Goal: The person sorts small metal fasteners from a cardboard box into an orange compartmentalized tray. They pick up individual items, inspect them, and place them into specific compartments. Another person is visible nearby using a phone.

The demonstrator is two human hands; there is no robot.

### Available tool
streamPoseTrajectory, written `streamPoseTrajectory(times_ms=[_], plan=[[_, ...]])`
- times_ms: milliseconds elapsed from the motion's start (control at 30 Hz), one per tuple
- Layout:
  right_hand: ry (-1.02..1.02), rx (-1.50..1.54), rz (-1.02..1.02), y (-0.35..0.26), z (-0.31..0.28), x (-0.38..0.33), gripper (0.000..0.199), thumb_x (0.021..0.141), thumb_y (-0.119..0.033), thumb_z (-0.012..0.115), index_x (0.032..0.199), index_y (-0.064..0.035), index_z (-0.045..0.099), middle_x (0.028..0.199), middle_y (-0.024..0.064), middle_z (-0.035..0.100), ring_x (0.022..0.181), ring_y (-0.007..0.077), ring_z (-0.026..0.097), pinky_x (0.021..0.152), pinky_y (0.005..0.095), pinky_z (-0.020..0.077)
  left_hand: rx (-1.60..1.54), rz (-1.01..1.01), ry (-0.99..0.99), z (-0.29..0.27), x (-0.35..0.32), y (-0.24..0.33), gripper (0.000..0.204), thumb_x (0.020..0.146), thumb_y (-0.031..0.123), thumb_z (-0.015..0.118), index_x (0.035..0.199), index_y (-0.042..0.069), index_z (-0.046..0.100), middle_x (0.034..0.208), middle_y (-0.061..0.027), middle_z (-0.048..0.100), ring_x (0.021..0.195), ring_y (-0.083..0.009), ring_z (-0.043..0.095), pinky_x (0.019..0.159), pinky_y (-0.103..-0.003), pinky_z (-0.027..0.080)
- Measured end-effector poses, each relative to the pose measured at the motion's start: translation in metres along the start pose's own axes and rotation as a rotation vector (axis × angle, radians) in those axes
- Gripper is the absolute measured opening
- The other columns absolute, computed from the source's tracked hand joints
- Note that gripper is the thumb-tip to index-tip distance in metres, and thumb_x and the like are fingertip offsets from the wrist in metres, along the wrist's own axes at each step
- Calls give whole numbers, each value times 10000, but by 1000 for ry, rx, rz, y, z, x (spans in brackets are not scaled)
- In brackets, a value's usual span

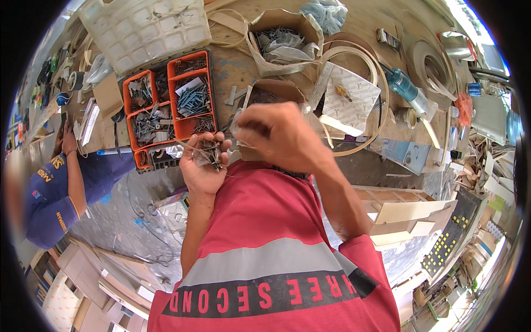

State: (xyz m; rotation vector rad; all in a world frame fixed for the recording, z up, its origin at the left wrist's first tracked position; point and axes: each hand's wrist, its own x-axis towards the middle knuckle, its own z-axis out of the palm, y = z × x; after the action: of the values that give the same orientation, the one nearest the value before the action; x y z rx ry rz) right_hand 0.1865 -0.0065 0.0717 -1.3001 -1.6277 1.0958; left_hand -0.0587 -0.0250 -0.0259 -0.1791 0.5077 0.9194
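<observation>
My left hand [198,172] is turned palm up, its fingers curled around a small pile of metal pieces [211,154] that look like screws or nails. My right hand [287,133] is raised beside it, fingers bent and smeared by motion, so whether they pinch anything is hidden. Just beyond the right hand stands a small open cardboard box [285,87] with dark pieces inside. Close to the left hand lies an orange compartment case [181,130] holding several sorts of screws and fasteners, some of them bluish.
A clear compartmented lid [119,41] tilts up behind the case. Farther back is a larger carton [312,39] of screws and plastic bags. To the right are a coiled edging strip [383,105], a white square block [359,99] and a teal power tool [404,86]. A co-worker [52,191] stands left.
</observation>
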Motion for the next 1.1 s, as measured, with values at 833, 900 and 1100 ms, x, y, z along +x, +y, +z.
streamPoseTrajectory(times_ms=[833, 900, 1100], plan=[[-429, -943, -19, 111, -14, 38, 112, 715, -60, 762, 826, -43, 764, 923, 180, 751, 873, 338, 750, 736, 425, 603, 32, 47, 5, 11, -7, -9, 363, 1044, 300, 482, 924, -26, 589, 844, -97, 465, 656, -181, 460, 490, -285, 353], [-402, -935, -3, 105, -16, 37, 83, 736, -52, 737, 815, -35, 759, 912, 192, 747, 875, 350, 747, 736, 436, 602, 28, 49, 1, 8, -7, -10, 366, 1044, 301, 481, 922, -26, 590, 847, -96, 464, 660, -180, 460, 493, -284, 358], [-329, -827, 63, 81, -37, 40, 89, 790, -56, 676, 808, -6, 747, 891, 221, 733, 849, 391, 735, 722, 461, 597, 40, 67, -3, 5, -6, -9, 368, 1047, 301, 477, 899, -18, 586, 844, -92, 465, 653, -173, 456, 487, -279, 359]])
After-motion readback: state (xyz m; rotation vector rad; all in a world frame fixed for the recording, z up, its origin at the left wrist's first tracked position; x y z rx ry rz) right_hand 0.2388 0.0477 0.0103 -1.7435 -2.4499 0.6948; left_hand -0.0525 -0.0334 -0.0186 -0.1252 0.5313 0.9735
